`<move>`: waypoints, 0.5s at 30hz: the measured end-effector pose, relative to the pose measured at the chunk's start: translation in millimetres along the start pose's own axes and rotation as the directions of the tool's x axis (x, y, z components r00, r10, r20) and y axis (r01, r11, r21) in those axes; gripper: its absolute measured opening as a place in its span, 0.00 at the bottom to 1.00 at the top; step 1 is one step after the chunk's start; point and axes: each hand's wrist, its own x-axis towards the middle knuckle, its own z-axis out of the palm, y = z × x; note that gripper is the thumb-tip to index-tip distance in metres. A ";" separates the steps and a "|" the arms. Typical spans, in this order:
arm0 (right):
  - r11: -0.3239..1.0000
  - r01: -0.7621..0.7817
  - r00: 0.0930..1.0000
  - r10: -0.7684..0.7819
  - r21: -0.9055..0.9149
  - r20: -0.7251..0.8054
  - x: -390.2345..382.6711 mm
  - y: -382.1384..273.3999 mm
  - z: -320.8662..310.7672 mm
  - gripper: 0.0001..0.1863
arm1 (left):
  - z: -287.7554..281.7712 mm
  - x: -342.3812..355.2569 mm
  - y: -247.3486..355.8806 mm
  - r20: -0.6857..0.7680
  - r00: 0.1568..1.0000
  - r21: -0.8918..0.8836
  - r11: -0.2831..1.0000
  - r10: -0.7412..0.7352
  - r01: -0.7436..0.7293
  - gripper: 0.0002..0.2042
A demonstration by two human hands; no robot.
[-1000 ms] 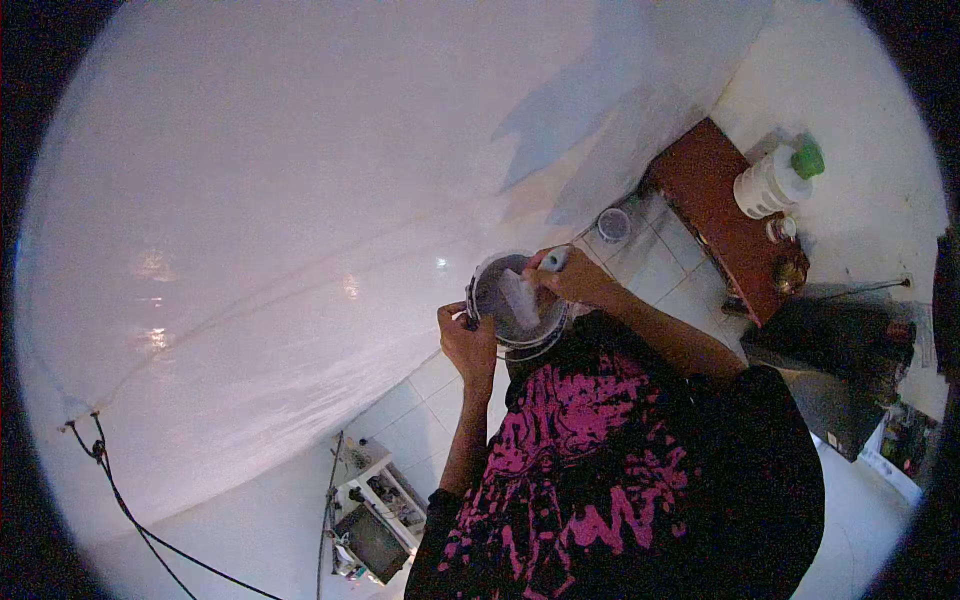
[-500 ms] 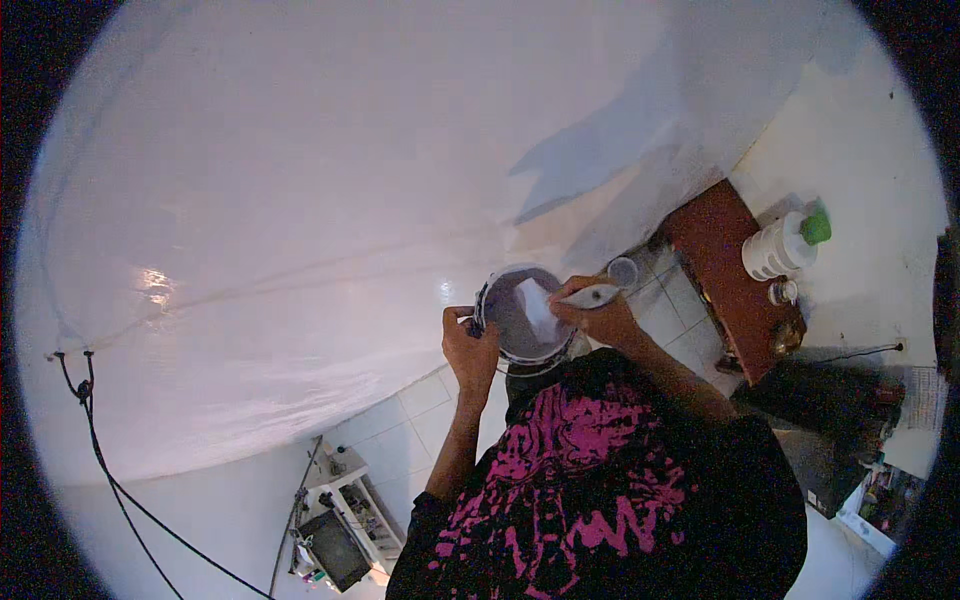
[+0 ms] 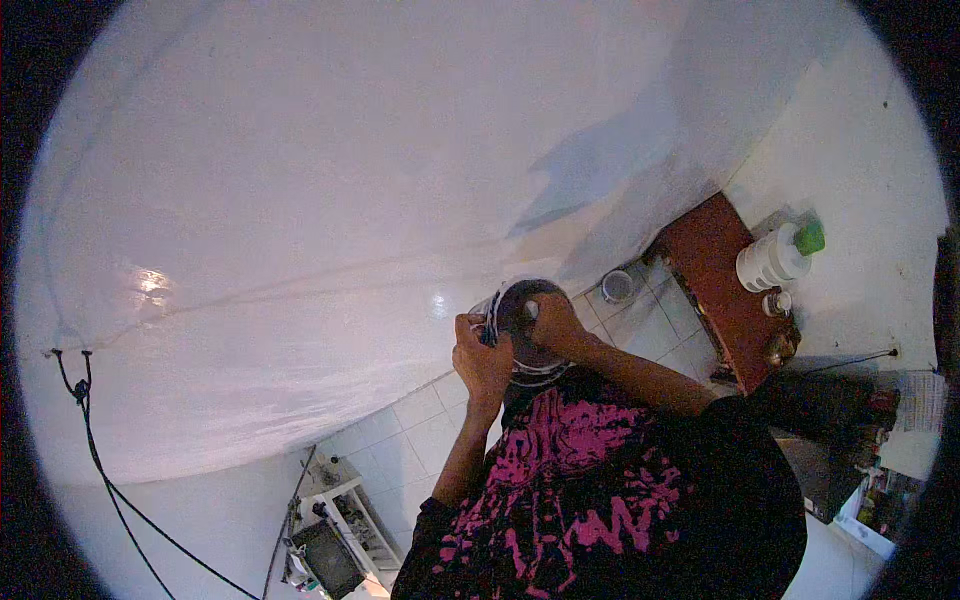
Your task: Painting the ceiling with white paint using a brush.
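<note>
A round bucket (image 3: 540, 371) with a pale rim and a dark inside is in front of my torso, close to the pale wall, its mouth tipped up toward me. My left hand (image 3: 482, 358) grips its left rim, thumb over the edge. My right hand (image 3: 562, 330) reaches into its mouth with fingers closed. A small whitish end of what looks like a flat paintbrush (image 3: 532, 308) shows at those fingers; the rest is hidden by the hand and bucket. How full the bucket is cannot be made out.
The pale wall (image 3: 300, 180) fills the upper left, with a grey-blue patch (image 3: 600, 160). A small pail (image 3: 617, 287) stands on tiles beside a brown table (image 3: 715, 255) bearing a white container (image 3: 770, 260). Black cords (image 3: 95, 440) hang at left; a white rack (image 3: 352, 520) stands below.
My right hand has moved left and down into the bucket, and the brush's pale handle has gone from sight. The bucket sits slightly lower, its mouth turned differently.
</note>
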 end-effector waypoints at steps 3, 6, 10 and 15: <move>0.982 -0.145 0.980 0.159 -0.122 0.117 11.9 -79.3 -35.3 0.13 | -1.2 -0.2 -10.9 -0.074 0.995 0.010 0.998 0.060 -0.059 0.16; 0.914 -0.151 0.968 0.059 0.376 0.245 19.0 -76.5 -59.2 0.10 | -1.1 0.1 -13.1 -0.064 0.997 0.004 0.999 0.033 -0.033 0.15; 0.805 -0.289 0.951 0.181 0.518 0.250 6.8 -48.6 -72.1 0.08 | 3.7 0.5 -11.0 -0.057 0.998 -0.056 0.998 0.004 -0.007 0.15; 0.835 -0.190 0.971 0.083 0.516 0.223 3.7 -39.5 -85.3 0.05 | 2.3 0.5 -4.5 -0.007 0.999 -0.078 0.996 -0.042 0.041 0.15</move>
